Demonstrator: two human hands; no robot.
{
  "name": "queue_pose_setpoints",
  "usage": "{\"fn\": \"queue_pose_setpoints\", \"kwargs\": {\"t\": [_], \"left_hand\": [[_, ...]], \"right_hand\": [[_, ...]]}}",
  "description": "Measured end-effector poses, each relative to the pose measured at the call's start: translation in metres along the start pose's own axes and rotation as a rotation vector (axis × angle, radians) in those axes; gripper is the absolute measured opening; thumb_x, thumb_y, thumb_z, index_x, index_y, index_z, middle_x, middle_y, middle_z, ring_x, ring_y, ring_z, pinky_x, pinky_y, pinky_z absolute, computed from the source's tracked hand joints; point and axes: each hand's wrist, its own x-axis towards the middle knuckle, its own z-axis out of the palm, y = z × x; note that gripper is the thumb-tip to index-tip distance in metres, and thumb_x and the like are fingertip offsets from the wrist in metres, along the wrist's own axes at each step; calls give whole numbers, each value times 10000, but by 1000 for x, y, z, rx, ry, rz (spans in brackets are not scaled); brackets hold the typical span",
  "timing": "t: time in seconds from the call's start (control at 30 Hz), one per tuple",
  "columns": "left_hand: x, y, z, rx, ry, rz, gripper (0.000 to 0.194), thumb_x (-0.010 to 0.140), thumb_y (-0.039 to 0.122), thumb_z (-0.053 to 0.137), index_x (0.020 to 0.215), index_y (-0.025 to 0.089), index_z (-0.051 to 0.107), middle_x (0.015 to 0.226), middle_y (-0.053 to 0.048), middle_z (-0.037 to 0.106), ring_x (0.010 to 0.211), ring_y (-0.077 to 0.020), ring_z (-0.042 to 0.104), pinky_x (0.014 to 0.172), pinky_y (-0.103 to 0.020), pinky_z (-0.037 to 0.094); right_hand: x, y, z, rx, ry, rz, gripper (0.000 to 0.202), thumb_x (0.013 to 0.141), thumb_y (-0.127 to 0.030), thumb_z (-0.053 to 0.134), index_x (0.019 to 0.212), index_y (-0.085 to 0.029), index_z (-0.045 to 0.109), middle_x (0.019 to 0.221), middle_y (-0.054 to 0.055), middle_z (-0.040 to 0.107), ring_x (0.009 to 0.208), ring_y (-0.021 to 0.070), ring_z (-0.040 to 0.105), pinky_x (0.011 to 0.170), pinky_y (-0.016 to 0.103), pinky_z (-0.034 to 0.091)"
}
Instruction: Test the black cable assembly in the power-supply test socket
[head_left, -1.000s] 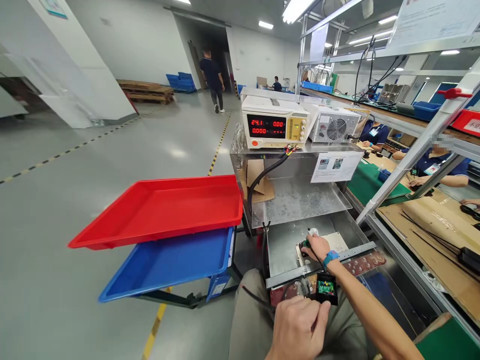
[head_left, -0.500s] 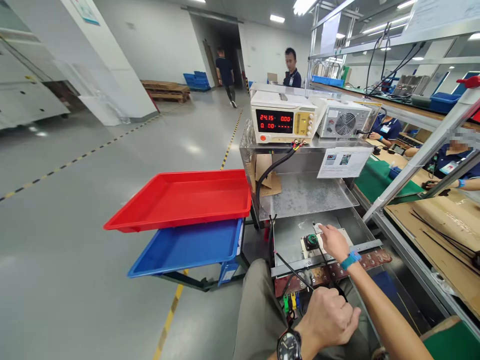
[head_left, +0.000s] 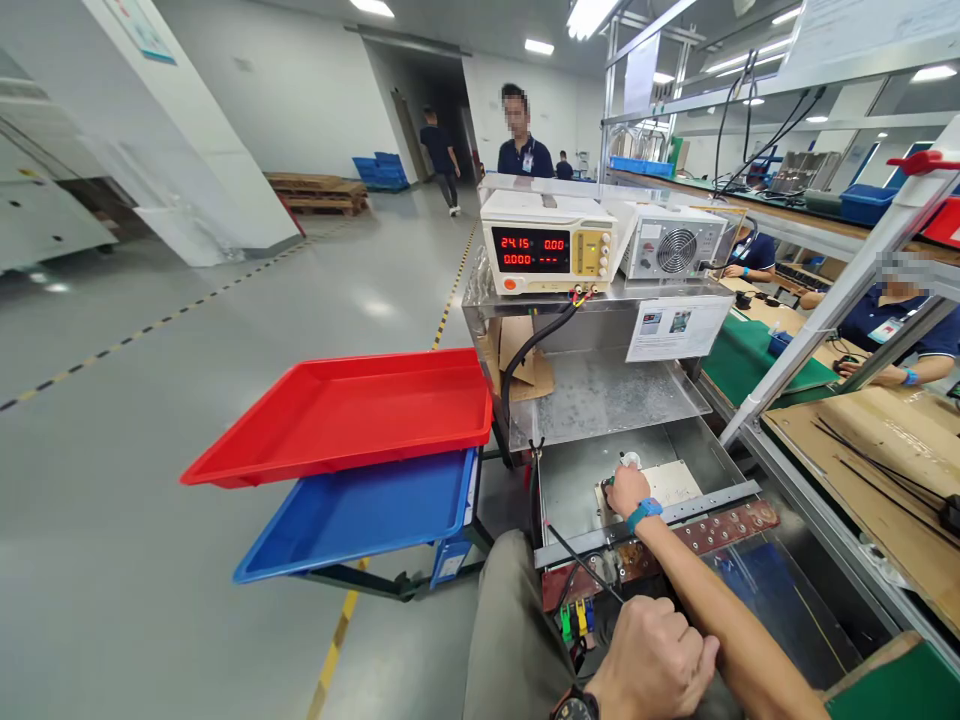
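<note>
1. The right hand (head_left: 627,489) is reaching out and pressing down on a small part on the pale board (head_left: 670,483) inside the metal box (head_left: 570,480); its fingers are curled over it, so I cannot tell what it is gripping.
2. The left hand (head_left: 651,662) is making a closed fist near the lap, maybe around a thin black wire (head_left: 581,562).
3. The power box (head_left: 549,244) is glowing red numbers above.
4. A red tray (head_left: 337,415) is sitting over a blue tray (head_left: 352,515).

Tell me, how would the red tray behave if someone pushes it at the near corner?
The red tray looks like thin plastic with nothing in it, so probably light and easy to slide. It overhangs the blue tray toward the aisle, so a corner push may swing or tip it.
</note>
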Motion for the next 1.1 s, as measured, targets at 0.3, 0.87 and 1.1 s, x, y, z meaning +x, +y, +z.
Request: {"fn": "queue_pose_setpoints", "kwargs": {"t": [0.3,0.87,1.1], "left_hand": [[-9,4,30,-181,70,188,327,823,262,554,504,195,582,393,-25,470,389,-138,375,402,-337,135],[-58,-29,-82,-1696,281,-1478,413,763,518,784,824,163,583,461,116,410,334,2,247,378,-160,148],[-103,-32,-64,-2038,335,-1815,356,699,284,847,754,155,520,446,152,306,326,13,186,349,-127,122]], "right_hand": [[-79,-24,-23,720,-455,-220,477,964,-624,455,887,-173,592,680,16,617,545,122,558,499,226,445],[-201,-16,-11,1366,-463,-272,332,932,-494,652,963,-184,539,642,-53,502,555,86,427,555,212,341],[-208,-18,15,1132,-394,-224,305,923,-438,637,793,-180,539,684,-14,584,612,110,507,609,220,376]]}}
